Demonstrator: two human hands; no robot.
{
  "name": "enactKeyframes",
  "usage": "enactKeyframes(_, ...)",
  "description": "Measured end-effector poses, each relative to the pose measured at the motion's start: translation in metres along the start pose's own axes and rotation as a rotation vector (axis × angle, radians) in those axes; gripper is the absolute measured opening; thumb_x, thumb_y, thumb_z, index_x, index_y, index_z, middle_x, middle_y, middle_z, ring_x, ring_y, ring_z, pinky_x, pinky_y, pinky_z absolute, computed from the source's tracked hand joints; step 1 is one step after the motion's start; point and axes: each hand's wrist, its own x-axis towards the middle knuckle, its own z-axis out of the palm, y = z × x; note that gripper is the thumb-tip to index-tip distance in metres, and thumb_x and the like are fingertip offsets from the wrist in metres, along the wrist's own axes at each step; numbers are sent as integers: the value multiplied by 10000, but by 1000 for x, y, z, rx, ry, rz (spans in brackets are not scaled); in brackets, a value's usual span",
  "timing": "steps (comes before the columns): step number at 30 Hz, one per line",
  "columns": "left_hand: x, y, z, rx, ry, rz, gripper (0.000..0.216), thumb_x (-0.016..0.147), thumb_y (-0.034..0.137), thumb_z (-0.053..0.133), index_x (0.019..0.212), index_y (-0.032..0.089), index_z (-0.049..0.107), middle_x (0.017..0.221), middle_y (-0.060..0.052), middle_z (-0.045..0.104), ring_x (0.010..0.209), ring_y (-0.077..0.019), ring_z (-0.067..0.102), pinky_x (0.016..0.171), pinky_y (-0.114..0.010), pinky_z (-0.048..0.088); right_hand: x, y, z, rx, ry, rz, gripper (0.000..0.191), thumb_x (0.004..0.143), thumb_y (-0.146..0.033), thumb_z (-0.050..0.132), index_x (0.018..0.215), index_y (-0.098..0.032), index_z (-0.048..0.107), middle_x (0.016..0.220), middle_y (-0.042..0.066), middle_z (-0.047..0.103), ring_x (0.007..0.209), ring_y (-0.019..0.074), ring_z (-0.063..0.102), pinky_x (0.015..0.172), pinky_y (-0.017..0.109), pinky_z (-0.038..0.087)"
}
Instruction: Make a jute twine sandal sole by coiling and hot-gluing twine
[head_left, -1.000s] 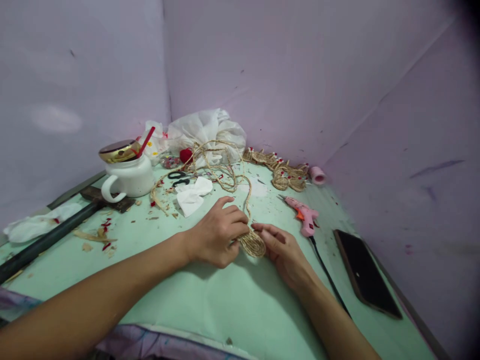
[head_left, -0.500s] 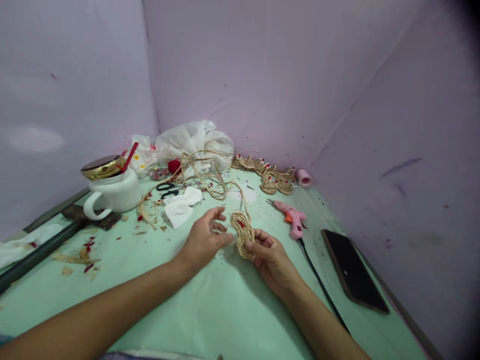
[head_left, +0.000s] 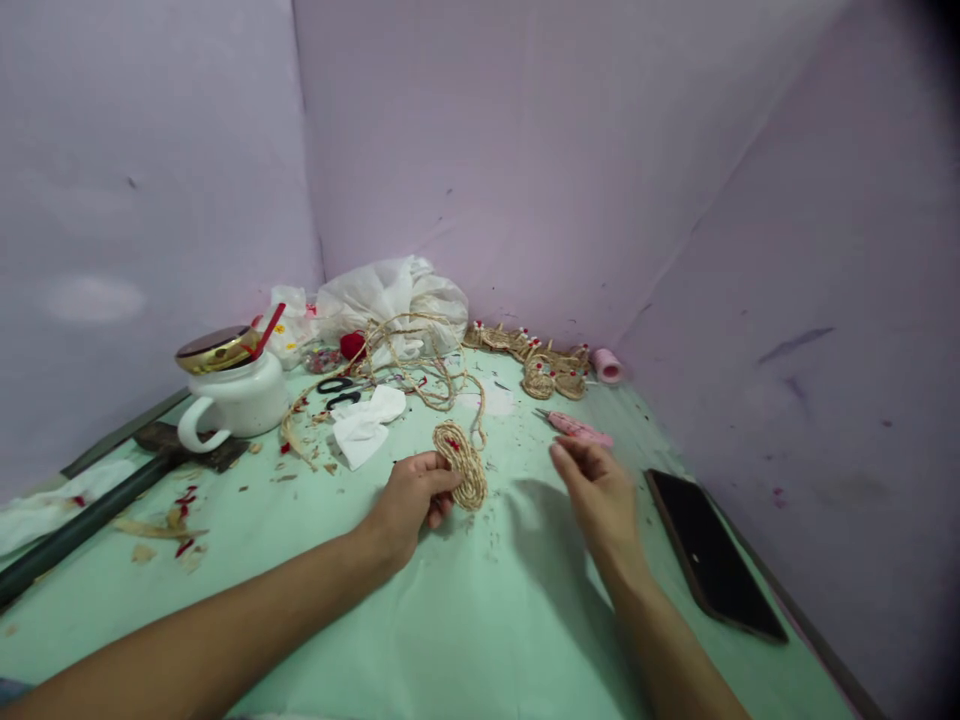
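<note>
- The left hand (head_left: pixel 409 500) pinches the oval jute coil (head_left: pixel 459 465) by its near end between thumb and fingers. It holds the coil tilted up, near the middle of the worktop (head_left: pixel 465 620).
- Loose twine (head_left: pixel 420 365) trails from the coil toward the far left corner, passing the scissors (head_left: pixel 337 390).
- The right hand (head_left: pixel 600 490) hovers empty with its fingers loosely spread, just short of the pink glue gun (head_left: pixel 576 428) and beside the phone (head_left: pixel 709 565) at the right edge.
- Risk: with so small a pinch, the outer windings could spring loose.
- Risk: the trailing twine may snag the scissors and tug the coil.
- Risk: the fingers are close to the gun's nozzle and could get burnt.
</note>
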Motion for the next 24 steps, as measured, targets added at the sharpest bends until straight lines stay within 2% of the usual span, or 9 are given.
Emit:
enactKeyframes(3, 0, 0, -1, 14, -10, -2, 185, 557, 293, 613, 644, 162, 515, 458, 66, 454, 374, -47, 377, 337, -166, 192, 25, 12, -19, -272, 180, 54, 574, 686, -513, 592, 1102, -117, 596, 1153, 216, 586, 1111, 382, 471, 922, 507, 308)
enactKeyframes(7, 0, -2, -2, 41, -28, 2, 189, 584, 313, 591, 653, 175, 483, 428, 81, 428, 338, -38, 333, 333, -164, 160, 41, 24, -23, -525, 204, 164, 628, 641, -518, 611, 1087, -76, 607, 1075, 275, 609, 1057, 437, 503, 824, 505, 356)
enactKeyframes(10, -1, -1, -3, 70, -21, 6, 185, 591, 311, 591, 642, 176, 476, 421, 86, 416, 330, -33, 322, 335, -160, 147, 47, 27, -25, -607, 168, 210, 502, 668, -459, 589, 1025, -110, 643, 953, 238, 663, 961, 406, 568, 724, 444, 389)
enactKeyframes(12, -2, 0, -4, 86, -14, 12, 178, 588, 306, 591, 626, 176, 475, 406, 90, 402, 329, -34, 319, 334, -161, 159, 51, 28, -30, -614, 123, 238, 360, 673, -387, 583, 918, -142, 677, 783, 180, 689, 870, 371, 602, 661, 399, 385)
enactKeyframes(15, -2, 2, -4, 102, -5, 17, 182, 573, 299, 590, 591, 183, 452, 384, 91, 392, 330, -38, 328, 336, -162, 177, 59, 27, -40, -564, 19, 286, 141, 632, -302, 623, 689, -184, 674, 500, 67, 617, 661, 293, 607, 577, 343, 360)
enactKeyframes(17, -1, 2, -5, 109, 4, 19, 188, 562, 301, 589, 575, 184, 443, 374, 89, 394, 327, -39, 334, 336, -162, 180, 63, 27, -44, -490, -49, 330, 102, 631, -270, 644, 576, -187, 622, 406, 2, 536, 518, 210, 551, 534, 308, 350)
enactKeyframes(20, 3, 1, -7, 116, 12, 12, 193, 542, 318, 589, 571, 183, 454, 372, 82, 408, 319, -41, 343, 329, -164, 184, 63, 23, -42, -300, -119, 403, 194, 682, -240, 626, 517, -183, 540, 382, -48, 458, 412, 130, 453, 486, 273, 359)
enactKeyframes(24, 9, 1, -10, 121, 18, 4, 232, 523, 352, 596, 560, 185, 439, 381, 82, 408, 316, -42, 362, 321, -164, 197, 49, 11, -33, 81, -235, 437, 118, 709, -253, 604, 621, -181, 571, 525, 4, 549, 453, 126, 482, 471, 262, 418)
